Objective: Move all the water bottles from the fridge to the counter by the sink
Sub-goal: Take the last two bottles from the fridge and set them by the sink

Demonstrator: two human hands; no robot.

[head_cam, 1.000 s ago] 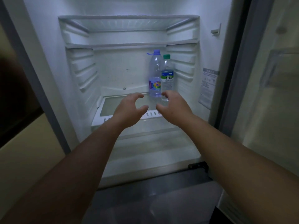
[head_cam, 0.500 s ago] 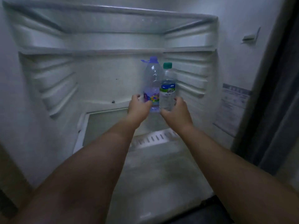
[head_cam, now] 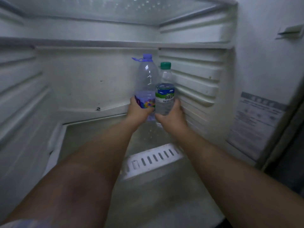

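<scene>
Two water bottles stand upright side by side at the back right of the open fridge. The taller purple-capped bottle (head_cam: 146,79) has a colourful label, and my left hand (head_cam: 139,111) grips it round the lower body. The shorter green-capped bottle (head_cam: 165,89) has a blue, white and green label, and my right hand (head_cam: 171,116) grips it round its lower part. The bottoms of both bottles are hidden behind my hands. The two bottles touch each other.
The glass shelf (head_cam: 92,135) under the bottles has a white vented strip (head_cam: 153,160) at its front. Ribbed side walls (head_cam: 195,83) close in on the right and left. Another shelf (head_cam: 98,44) runs overhead. A printed sticker (head_cam: 256,122) is on the right wall.
Both hands reached forward into the fridge, from open in front of the shelf to closed round the two bottles. The camera moved closer to the shelf.
</scene>
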